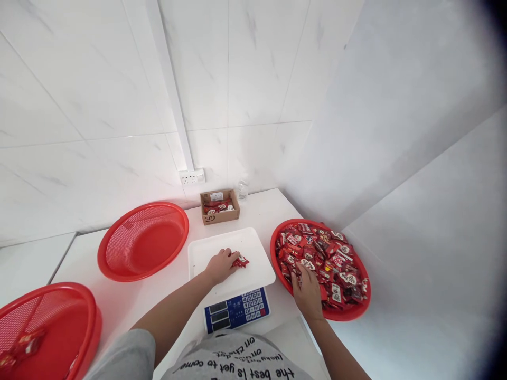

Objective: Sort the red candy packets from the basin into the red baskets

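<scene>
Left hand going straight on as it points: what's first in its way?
The red candy packets on the white scale tray, right at the fingertips of the left hand; it may already touch them.

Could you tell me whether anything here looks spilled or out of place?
Nothing stands out. The wrapped sweets lie inside their red basket under the right hand; the left hand touches a few on the white tray.
</scene>
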Available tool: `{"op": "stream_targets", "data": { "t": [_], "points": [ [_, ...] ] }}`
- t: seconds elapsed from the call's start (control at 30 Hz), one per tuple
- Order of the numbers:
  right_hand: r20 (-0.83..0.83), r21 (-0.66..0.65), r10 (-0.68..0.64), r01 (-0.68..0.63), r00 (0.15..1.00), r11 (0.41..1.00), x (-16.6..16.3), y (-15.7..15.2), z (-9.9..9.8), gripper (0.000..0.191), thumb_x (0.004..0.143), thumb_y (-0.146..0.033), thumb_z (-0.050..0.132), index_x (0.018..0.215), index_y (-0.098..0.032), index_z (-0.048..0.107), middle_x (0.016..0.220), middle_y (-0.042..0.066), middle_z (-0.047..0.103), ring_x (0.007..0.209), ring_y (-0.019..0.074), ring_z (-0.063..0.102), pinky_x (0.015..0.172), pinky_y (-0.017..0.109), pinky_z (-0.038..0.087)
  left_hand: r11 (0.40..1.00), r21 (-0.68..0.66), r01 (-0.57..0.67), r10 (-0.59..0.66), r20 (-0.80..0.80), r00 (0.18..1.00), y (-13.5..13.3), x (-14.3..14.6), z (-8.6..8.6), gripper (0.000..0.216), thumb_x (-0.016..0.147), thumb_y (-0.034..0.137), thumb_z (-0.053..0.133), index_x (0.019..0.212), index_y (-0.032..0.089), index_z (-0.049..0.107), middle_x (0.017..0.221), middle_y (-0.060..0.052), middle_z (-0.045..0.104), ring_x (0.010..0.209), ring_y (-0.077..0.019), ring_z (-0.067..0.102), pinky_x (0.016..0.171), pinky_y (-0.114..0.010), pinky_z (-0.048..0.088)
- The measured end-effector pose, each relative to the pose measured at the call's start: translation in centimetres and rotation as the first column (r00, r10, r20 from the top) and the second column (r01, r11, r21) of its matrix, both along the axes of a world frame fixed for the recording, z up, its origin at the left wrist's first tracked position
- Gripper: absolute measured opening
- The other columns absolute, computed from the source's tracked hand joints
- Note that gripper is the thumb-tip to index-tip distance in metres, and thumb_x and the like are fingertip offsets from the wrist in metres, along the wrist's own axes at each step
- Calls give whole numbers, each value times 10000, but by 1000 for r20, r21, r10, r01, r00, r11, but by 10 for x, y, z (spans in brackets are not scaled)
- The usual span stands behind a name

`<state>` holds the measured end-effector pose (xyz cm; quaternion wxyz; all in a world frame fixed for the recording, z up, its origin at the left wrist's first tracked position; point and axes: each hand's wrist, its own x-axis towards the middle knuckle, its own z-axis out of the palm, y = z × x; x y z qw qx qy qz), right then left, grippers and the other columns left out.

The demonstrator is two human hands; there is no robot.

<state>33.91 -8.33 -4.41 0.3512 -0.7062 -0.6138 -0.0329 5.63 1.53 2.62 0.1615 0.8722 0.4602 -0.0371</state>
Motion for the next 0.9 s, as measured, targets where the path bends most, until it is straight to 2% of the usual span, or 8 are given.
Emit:
{"op": "stream_targets", "data": {
  "t": [0.2, 0.43, 0.57, 0.63, 0.73, 0.8, 0.83, 0.9],
  "points": [
    [-10, -2, 6, -6, 1000, 1000, 0, 0, 2, 487, 902, -494, 294, 1158, -147, 520, 1120, 156, 587, 1054, 276, 503, 908, 452, 410, 990, -98, -98, 102, 32, 994, -5, 8, 2, 403, 858, 234, 419, 1256, 279, 376, 1130, -73, 534, 1023, -228, 546, 766, -318, 452],
    [-26, -14, 8, -8, 1000, 1000, 0, 0, 1, 488, 903, -493, 296, 1159, -147, 527, 1128, 159, 589, 1063, 275, 507, 915, 453, 408, 970, -145, -194, 204, 57, 977, -12, 9, 2, 445, 770, 159, 477, 1198, 260, 410, 1077, -63, 591, 920, -225, 604, 727, -320, 459],
    [-29, -6, 8, -8, 1000, 1000, 1, 0, 0, 472, 905, -479, 306, 1147, -141, 530, 1123, 156, 596, 1059, 272, 515, 928, 452, 403, 939, -112, -324, 341, 211, 916, -8, -11, 11, 390, 760, 151, 483, 1133, 262, 460, 1078, -37, 624, 937, -207, 606, 754, -302, 458],
    [-31, -9, 9, -9, 999, 1000, 1, 0, 1, 458, 908, -462, 311, 1133, -132, 536, 1116, 159, 600, 1054, 269, 518, 930, 448, 402, 886, -86, -456, 457, 328, 827, 1, -36, 22, 365, 772, 174, 494, 1128, 252, 466, 1077, -40, 636, 942, -201, 606, 770, -299, 462],
    [-41, -12, 4, -5, 999, 1000, 0, -1, 3, 418, 909, -421, 331, 1124, -129, 540, 1110, 157, 602, 1053, 261, 516, 928, 435, 407, 758, -15, -652, 595, 425, 682, 18, -87, 42, 347, 808, 249, 498, 1151, 212, 462, 1079, -71, 630, 976, -214, 596, 812, -314, 462],
    [-49, -17, 3, -4, 999, 1000, 0, -2, 4, 393, 904, -391, 349, 1132, -131, 537, 1118, 152, 597, 1059, 255, 511, 929, 429, 408, 660, 32, -751, 696, 351, 627, 26, -122, 53, 418, 817, 299, 496, 1216, 193, 428, 1122, -109, 599, 993, -264, 586, 813, -381, 468],
    [-51, -21, 2, -3, 999, 1000, 0, -2, 4, 384, 901, -377, 355, 1135, -132, 536, 1123, 149, 593, 1062, 254, 508, 930, 428, 408, 652, 38, -757, 716, 297, 632, 28, -137, 57, 492, 830, 322, 479, 1290, 189, 364, 1177, -136, 562, 1001, -288, 581, 802, -412, 471],
    [-53, -39, 1, -3, 999, 999, 1, -2, 4, 370, 893, -356, 364, 1130, -134, 541, 1126, 145, 589, 1059, 253, 507, 926, 429, 409, 562, 72, -824, 805, 182, 565, 28, -159, 59, 677, 806, 360, 523, 1381, 160, 229, 1296, -204, 450, 1102, -368, 511, 816, -476, 460]
  ]
}}
